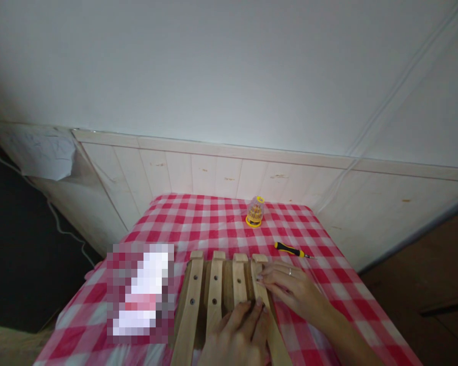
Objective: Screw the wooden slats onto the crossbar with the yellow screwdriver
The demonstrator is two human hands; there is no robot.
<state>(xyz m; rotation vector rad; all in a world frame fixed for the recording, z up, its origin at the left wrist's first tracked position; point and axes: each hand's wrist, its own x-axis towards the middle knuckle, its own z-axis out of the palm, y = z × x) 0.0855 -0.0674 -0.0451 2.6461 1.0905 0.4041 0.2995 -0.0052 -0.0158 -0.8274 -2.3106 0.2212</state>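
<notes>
Wooden slat panel (223,284) lies flat on the worktop (313,218), with both hands on it; neither grip is closed, and the left hand (232,340) sits open at the near end, its fingertips (252,306) resting on the slats; the right hand (292,287), wearing a ring (290,271), lies open across the far right corner, its fingers (269,274) laid over the end of the rightmost slat (260,290); four slats run side by side, away from the person, over a crosspiece (189,269) beneath them; the two leftmost show dark screw holes (193,301); just beyond the right hand lies a yellow-and-black screwdriver (291,249), its tip pointing right; farther off, near the wall panelling (229,173), stands a clear bit case (255,212) on a yellow base; a red-checked cloth (213,218) covers the worktop; left of the panel, a pixelated patch (141,292) hides whatever lies there.
</notes>
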